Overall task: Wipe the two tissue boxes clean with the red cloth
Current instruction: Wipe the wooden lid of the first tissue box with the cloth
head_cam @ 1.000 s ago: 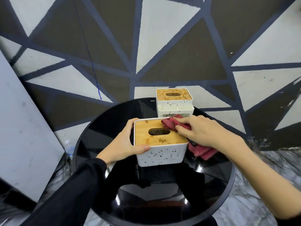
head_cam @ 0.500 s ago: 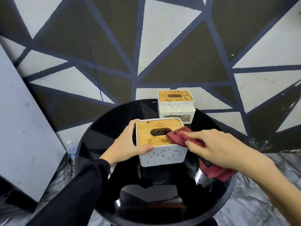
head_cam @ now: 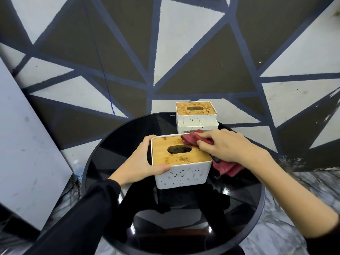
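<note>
The red cloth is mostly hidden under the right hand; only a bunched far end and a fold hanging off the near tissue box show. That box's left wall is covered by the left hand. The label on the far tissue box is too small to read and partly behind the cloth. The round surface is cut off at the bottom edge. A bottle at its left is half hidden.

round black glass table, plastic bottle
</note>
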`<action>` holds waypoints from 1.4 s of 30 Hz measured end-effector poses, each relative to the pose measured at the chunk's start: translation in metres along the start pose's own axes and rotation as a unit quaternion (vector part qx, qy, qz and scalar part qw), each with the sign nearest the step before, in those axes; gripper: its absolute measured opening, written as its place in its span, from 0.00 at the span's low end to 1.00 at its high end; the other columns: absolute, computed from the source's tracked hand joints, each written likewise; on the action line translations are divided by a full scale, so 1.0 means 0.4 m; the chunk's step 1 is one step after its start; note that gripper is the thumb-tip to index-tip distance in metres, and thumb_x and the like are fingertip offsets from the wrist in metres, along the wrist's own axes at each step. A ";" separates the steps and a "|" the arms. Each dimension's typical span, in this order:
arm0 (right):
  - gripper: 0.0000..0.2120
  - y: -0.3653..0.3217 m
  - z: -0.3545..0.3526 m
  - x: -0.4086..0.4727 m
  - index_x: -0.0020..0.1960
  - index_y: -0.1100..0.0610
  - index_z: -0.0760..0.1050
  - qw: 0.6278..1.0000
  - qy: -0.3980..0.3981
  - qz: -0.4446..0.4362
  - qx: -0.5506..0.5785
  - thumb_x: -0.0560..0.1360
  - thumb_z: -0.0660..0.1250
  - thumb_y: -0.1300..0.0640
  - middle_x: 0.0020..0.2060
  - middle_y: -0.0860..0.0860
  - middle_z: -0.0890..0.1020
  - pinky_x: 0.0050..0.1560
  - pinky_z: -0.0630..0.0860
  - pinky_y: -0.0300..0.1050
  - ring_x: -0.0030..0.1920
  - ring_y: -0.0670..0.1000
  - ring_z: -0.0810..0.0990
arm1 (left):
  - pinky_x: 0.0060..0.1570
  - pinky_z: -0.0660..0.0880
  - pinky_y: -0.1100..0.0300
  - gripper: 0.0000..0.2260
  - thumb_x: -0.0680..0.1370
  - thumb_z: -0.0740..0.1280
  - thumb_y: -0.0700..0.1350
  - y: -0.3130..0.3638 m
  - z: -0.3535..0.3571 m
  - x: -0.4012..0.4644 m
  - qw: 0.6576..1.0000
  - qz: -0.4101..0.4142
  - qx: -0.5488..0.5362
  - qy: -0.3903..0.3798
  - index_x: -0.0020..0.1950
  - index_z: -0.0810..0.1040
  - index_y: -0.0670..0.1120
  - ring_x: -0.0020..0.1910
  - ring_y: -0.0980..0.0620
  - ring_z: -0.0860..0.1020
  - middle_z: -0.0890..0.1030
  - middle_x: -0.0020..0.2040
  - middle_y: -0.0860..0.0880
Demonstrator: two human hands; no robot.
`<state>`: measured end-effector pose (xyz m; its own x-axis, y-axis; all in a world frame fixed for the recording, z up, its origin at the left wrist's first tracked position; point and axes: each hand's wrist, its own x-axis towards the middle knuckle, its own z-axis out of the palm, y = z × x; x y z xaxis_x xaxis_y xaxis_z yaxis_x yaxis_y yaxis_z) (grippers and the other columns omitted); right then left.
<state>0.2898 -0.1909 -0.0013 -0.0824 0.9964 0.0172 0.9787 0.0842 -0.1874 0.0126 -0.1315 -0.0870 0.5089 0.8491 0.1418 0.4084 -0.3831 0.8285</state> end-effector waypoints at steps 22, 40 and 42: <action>0.22 -0.014 -0.010 -0.152 0.77 0.32 0.65 0.999 -0.036 0.000 -0.015 0.84 0.53 0.37 0.53 0.40 0.77 0.48 0.69 0.48 0.58 0.52 0.80 | 0.68 0.76 0.55 0.42 0.64 0.79 0.68 -0.010 0.006 0.003 1.000 0.008 -0.001 0.001 0.71 0.60 0.69 0.71 0.63 0.73 0.72 0.73 0.60; 0.22 -0.003 -0.011 -0.053 0.78 0.34 0.64 0.999 -0.043 0.010 0.004 0.84 0.54 0.39 0.55 0.47 0.80 0.51 0.71 0.50 0.55 0.55 0.80 | 0.71 0.76 0.46 0.44 0.64 0.80 0.65 -0.007 0.017 -0.002 1.000 -0.002 0.001 0.021 0.74 0.61 0.64 0.71 0.56 0.73 0.72 0.72 0.57; 0.23 -0.006 -0.015 -0.092 0.78 0.33 0.63 0.998 -0.054 0.017 0.000 0.84 0.53 0.38 0.53 0.47 0.79 0.51 0.71 0.50 0.52 0.54 0.78 | 0.70 0.76 0.47 0.44 0.64 0.80 0.65 -0.005 0.017 -0.002 1.000 -0.001 0.001 0.016 0.74 0.61 0.63 0.71 0.57 0.74 0.72 0.72 0.57</action>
<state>0.2915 -0.2280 0.0042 -0.0688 0.9931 -0.0952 0.9814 0.0503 -0.1853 0.0165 -0.1338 -0.0923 0.4837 0.8610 0.1573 0.4115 -0.3823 0.8273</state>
